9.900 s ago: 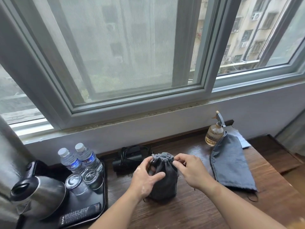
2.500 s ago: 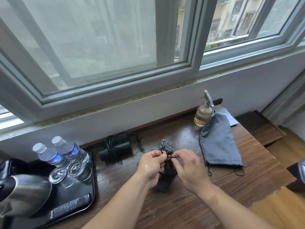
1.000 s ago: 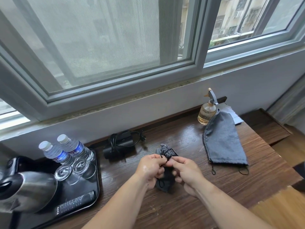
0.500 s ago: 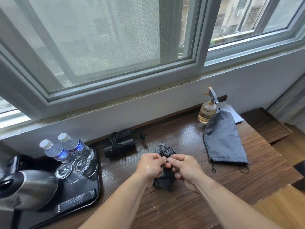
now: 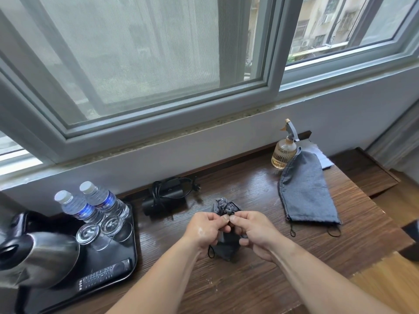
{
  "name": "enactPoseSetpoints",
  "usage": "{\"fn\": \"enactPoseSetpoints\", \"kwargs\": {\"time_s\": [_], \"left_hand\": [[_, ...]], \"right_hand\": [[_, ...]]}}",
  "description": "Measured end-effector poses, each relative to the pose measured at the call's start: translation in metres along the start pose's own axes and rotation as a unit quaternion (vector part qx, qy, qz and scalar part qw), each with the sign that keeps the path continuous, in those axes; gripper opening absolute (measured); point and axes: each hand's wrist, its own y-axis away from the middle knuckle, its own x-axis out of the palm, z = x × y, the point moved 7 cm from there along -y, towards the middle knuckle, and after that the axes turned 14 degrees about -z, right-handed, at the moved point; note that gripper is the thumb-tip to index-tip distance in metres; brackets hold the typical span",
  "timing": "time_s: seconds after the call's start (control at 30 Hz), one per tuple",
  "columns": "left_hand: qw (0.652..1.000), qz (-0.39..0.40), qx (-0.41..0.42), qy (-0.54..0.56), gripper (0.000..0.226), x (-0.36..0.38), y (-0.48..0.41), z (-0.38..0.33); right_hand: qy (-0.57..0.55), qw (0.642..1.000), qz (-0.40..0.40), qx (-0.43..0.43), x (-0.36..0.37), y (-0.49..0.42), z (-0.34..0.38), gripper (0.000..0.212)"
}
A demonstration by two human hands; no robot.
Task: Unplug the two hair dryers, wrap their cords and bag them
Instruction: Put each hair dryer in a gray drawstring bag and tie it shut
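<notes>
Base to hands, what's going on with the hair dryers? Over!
Left hand and right hand pinch cinched neck of small grey cloth pouch. Black cord-wrapped hair dryer unbagged behind; flat grey cloth bag waits right. Nothing blocking.

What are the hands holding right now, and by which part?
Both the left hand and right hand pinch the drawstring of the small grey bag, at its gathered neck.

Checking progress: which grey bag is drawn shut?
The bunched grey bag between the left hand and right hand, mouth gathered; the flat bag lies by the spray bottle.
</notes>
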Motion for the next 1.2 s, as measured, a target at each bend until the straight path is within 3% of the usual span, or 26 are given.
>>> {"fn": "enactPoseSetpoints", "kwargs": {"time_s": [0.33,0.5,0.67,0.8,0.9,0.97,1.07,1.2], "left_hand": [[0.995,0.021,-0.045,0.084,0.031,0.001,-0.002,0.004],[0.994,0.003,0.09,-0.062,0.014,0.004,-0.001,-0.004],[0.988,-0.029,0.133,-0.074,0.012,0.003,-0.004,-0.002],[0.993,-0.047,0.1,-0.047,0.024,0.0,-0.004,-0.001],[0.995,-0.054,0.083,-0.03,0.032,0.0,-0.006,0.0],[0.995,-0.05,0.082,-0.031,0.035,0.002,-0.007,0.0],[0.995,-0.043,0.084,-0.038,0.036,0.002,-0.006,0.001],[0.994,-0.042,0.095,-0.036,0.038,0.003,-0.008,0.0]], "right_hand": [[0.104,0.992,-0.048,-0.044,-0.01,0.001,-0.004,0.025],[0.08,0.99,-0.11,-0.024,-0.016,-0.001,0.001,0.023],[0.077,0.992,-0.098,-0.017,-0.017,-0.004,0.006,0.025],[0.116,0.983,-0.068,-0.123,-0.02,-0.004,0.012,0.019],[0.194,0.947,-0.104,-0.235,-0.023,0.001,0.015,0.011],[0.195,0.936,-0.131,-0.262,-0.022,0.005,0.018,0.006],[0.177,0.944,-0.127,-0.247,-0.021,0.005,0.014,0.009],[0.072,0.98,-0.118,-0.14,-0.021,0.005,0.005,0.004]]}}
